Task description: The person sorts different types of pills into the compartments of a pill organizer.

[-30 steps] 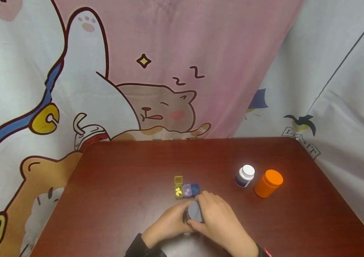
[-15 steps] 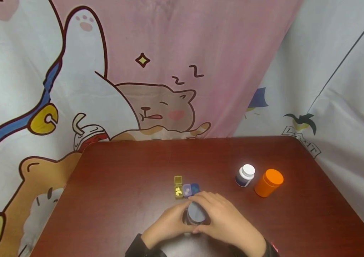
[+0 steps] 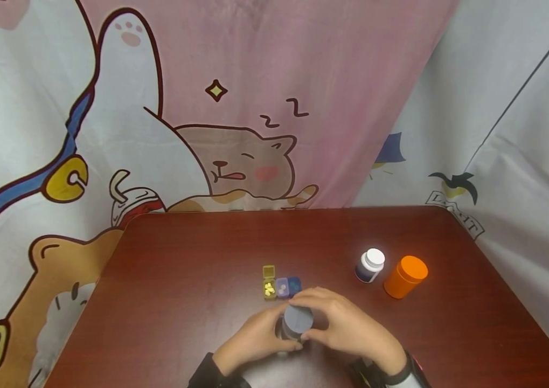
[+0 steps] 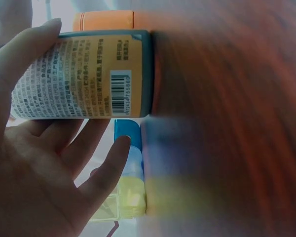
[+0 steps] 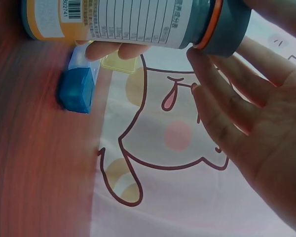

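A bottle [image 4: 84, 76] with a grey-green body, an orange-edged label and a barcode stands upright on the table. My left hand [image 3: 259, 331] grips it around the body. The fingertips and thumb of my right hand [image 3: 344, 323] hold the rim of its grey cap [image 3: 298, 319], the palm apart from it. Between cap and neck, the right wrist view shows an orange ring [image 5: 209, 24]. Just beyond the hands sits a small pill box: its yellow compartment [image 3: 269, 289] has the lid up and yellow pills inside, and the purple [image 3: 282, 288] and blue [image 3: 294, 286] compartments look closed.
To the right on the dark red wooden table [image 3: 196, 248] stand a white bottle [image 3: 370, 265] with a dark label and an orange bottle [image 3: 405, 277]. Behind the table's far edge hangs a printed cartoon curtain [image 3: 255, 64].
My right hand has shifted round the cap, its wrist swinging to the right and its palm drawing back from the cap. My left hand and the bottle stay about where they were.
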Available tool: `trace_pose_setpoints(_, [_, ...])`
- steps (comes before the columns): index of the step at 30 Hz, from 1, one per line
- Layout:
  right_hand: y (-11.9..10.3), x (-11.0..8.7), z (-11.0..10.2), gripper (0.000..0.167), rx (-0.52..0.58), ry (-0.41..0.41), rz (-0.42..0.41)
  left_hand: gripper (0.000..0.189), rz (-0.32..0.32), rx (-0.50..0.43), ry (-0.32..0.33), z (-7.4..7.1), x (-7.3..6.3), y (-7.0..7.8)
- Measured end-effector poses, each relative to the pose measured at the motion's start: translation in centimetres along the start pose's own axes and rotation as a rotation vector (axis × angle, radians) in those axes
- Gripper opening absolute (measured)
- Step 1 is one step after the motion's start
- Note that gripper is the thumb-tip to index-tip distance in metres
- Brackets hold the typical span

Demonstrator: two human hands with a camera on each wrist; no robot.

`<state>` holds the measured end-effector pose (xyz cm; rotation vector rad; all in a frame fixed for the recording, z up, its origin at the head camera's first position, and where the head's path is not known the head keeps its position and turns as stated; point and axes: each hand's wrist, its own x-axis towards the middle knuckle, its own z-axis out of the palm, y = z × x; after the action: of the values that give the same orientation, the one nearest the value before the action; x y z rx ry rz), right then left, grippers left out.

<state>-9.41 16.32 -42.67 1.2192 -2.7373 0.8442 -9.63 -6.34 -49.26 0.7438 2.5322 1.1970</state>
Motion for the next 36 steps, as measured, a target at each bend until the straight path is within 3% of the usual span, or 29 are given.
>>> trace_pose_setpoints(7, [-1.5,0.1,0.6,0.053,-0.133,0.058,0.031,0.07,-0.011,-0.017,-0.018,0.0,-0.5,-0.3])
trace_pose_setpoints(12, [-1.8,-0.1,1.4,0.067,-0.232,0.121,0.042,0.069,-0.011,-0.028,-0.018,0.0,-0.8,-0.2])
trace_pose_setpoints(16, [-0.5,-0.4,1.2,0.076,-0.084,0.079,-0.001,0.07,-0.012,-0.017,-0.017,0.1,-0.9,-0.2])
trace_pose_setpoints(19, [0.6,-0.6,0.6,0.072,0.116,-0.002,0.0,0.071,-0.011,-0.008,-0.008,0.3,-0.8,-0.3])
trace_pose_setpoints(22, [1.1,-0.8,0.3,0.064,0.225,-0.044,0.028,0.071,-0.001,-0.009,0.002,0.4,-0.7,-0.3])
trace_pose_setpoints(26, [1.3,-0.7,0.3,0.061,0.235,-0.023,0.015,0.071,0.001,-0.003,0.009,0.4,-0.6,-0.2])
trace_pose_setpoints(31, [1.0,-0.5,0.6,0.071,0.187,0.005,0.012,0.072,0.01,0.017,0.027,0.3,-0.5,0.0])
trace_pose_setpoints(36, [0.8,-0.2,1.0,0.069,0.127,0.035,-0.016,0.08,0.009,0.024,0.035,0.2,-0.3,0.1])
